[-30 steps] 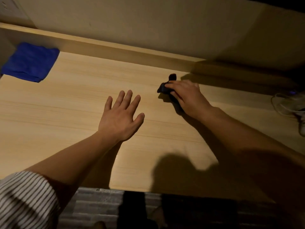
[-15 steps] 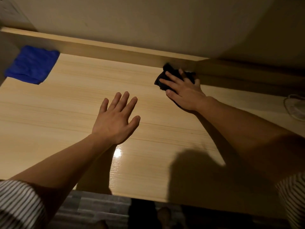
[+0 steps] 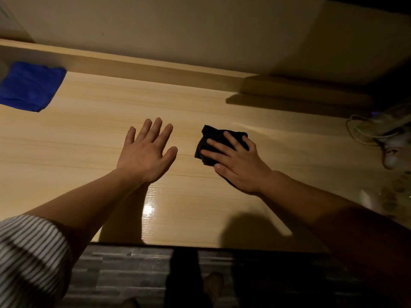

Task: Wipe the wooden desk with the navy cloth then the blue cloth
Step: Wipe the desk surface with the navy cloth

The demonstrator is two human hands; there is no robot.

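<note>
The light wooden desk (image 3: 89, 134) fills the middle of the view. My right hand (image 3: 238, 163) presses flat on the bunched navy cloth (image 3: 213, 135) in the desk's middle, fingers spread over it. Only the cloth's far and left parts show from under the hand. My left hand (image 3: 144, 154) lies flat on the wood just left of it, fingers apart, holding nothing. The folded blue cloth (image 3: 29, 85) rests at the far left corner, well away from both hands.
A raised wooden ledge (image 3: 155, 70) runs along the desk's back against the wall. White cables and a small pale device (image 3: 378, 132) sit at the right edge in shadow. The desk's front edge (image 3: 200, 244) is near, with grey floor below.
My right hand has pulled the navy cloth from the back ledge toward me into the middle of the desk. The left hand has stayed flat in about the same place.
</note>
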